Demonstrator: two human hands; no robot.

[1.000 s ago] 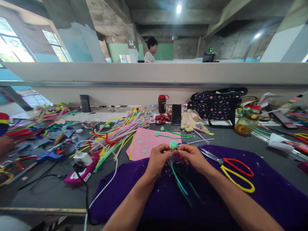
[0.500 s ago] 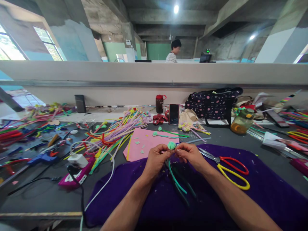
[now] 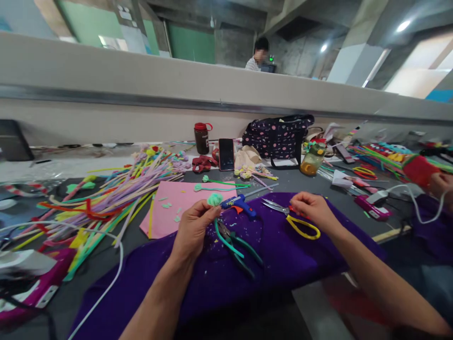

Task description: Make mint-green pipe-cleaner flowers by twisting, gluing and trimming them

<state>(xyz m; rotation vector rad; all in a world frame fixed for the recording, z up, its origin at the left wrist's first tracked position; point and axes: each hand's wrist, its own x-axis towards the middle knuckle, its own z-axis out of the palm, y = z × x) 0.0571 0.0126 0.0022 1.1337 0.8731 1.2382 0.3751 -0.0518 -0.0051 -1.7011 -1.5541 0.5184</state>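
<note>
Pinched in my left hand (image 3: 193,226) is a mint-green flower (image 3: 214,199) with a green stem hanging below it. My right hand (image 3: 311,208) is closed on the red handle of the scissors (image 3: 302,227), whose blades point left on the purple cloth (image 3: 283,255). A blue glue gun (image 3: 239,206) lies between my hands. Below it, pliers with dark green handles (image 3: 242,250) rest on the cloth. Two green-tipped stems (image 3: 226,187) lie across the pink sheet (image 3: 166,203).
Fuzzy coloured stems (image 3: 123,189) pile up on the left, near a magenta power strip (image 3: 49,283). At the back stand a red-lidded bottle (image 3: 201,139), a phone (image 3: 226,155), a patterned bag (image 3: 278,139) and a jar (image 3: 313,159). Another person's hand (image 3: 440,184) shows at far right.
The view has turned right. My right hand has left the flower and closed on the scissors' red handle. My left hand still holds the flower. The glue gun now shows.
</note>
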